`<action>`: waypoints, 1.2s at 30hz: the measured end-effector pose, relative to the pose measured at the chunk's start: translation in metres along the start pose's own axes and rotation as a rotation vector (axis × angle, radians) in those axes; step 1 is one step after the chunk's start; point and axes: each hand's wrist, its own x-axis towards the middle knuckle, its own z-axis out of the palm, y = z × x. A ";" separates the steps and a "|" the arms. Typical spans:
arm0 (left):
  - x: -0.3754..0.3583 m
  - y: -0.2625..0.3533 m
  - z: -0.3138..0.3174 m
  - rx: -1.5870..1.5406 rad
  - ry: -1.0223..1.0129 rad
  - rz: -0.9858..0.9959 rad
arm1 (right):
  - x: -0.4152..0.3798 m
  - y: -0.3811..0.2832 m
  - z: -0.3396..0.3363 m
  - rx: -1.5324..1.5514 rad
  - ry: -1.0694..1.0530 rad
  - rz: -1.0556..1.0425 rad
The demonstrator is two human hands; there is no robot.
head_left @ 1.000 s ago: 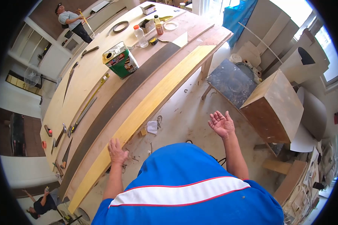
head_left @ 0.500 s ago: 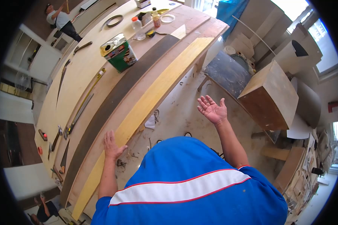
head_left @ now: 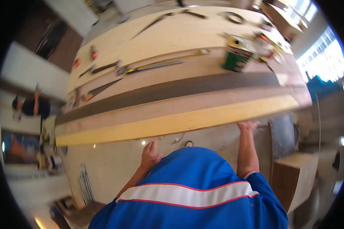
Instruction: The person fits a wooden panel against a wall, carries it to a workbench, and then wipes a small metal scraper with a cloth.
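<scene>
My left hand hangs just in front of the table edge, over the floor, with its fingers extended upward and the thumb apart; it holds nothing. My right hand is at the front edge near the right end of the long yellow wood strip, its fingers mostly hidden beneath that edge. The strip lies along the front of the table. Behind it runs a long dark brown strip on a pinkish board.
A green metal can stands at the right rear. A hand saw, a hammer and a tape measure lie on the table. A wooden box stands at the right; another person is at the left.
The view has swung round, so the table now runs across the frame. My left hand has come off the yellow strip; my right hand has moved from open air to the table edge.
</scene>
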 end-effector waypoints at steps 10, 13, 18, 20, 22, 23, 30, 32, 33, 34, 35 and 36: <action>-0.011 -0.032 -0.012 -0.026 0.173 -0.207 | 0.012 -0.010 -0.034 -0.079 -0.108 -0.006; 0.013 -0.021 -0.025 0.004 0.122 -0.079 | 0.021 -0.015 -0.032 -0.148 -0.013 0.059; 0.063 -0.019 -0.033 0.173 0.043 0.078 | 0.001 -0.009 -0.026 -0.384 0.045 0.106; 0.083 -0.014 -0.035 0.177 0.046 0.078 | -0.004 -0.016 -0.027 -0.469 0.008 0.129; 0.093 -0.013 -0.036 0.187 0.068 0.059 | 0.001 -0.017 -0.029 -0.487 -0.029 0.185; 0.094 -0.011 -0.037 0.186 0.052 0.048 | 0.008 -0.018 -0.034 -0.516 -0.033 0.202; 0.106 0.002 -0.027 0.230 -0.143 0.091 | -0.017 -0.014 -0.009 -0.327 -0.033 0.181; 0.109 -0.003 -0.026 0.281 -0.217 0.106 | -0.022 -0.013 -0.007 -0.285 -0.080 0.192; 0.111 -0.007 -0.024 0.302 -0.250 0.107 | -0.016 -0.012 -0.011 -0.287 -0.086 0.187; 0.113 -0.012 -0.021 0.324 -0.281 0.107 | -0.011 -0.013 -0.015 -0.291 -0.093 0.181; 0.117 -0.014 -0.021 0.343 -0.310 0.095 | -0.009 -0.012 -0.017 -0.318 -0.076 0.205; 0.121 -0.017 -0.023 0.365 -0.337 0.079 | -0.007 -0.009 -0.019 -0.354 -0.031 0.206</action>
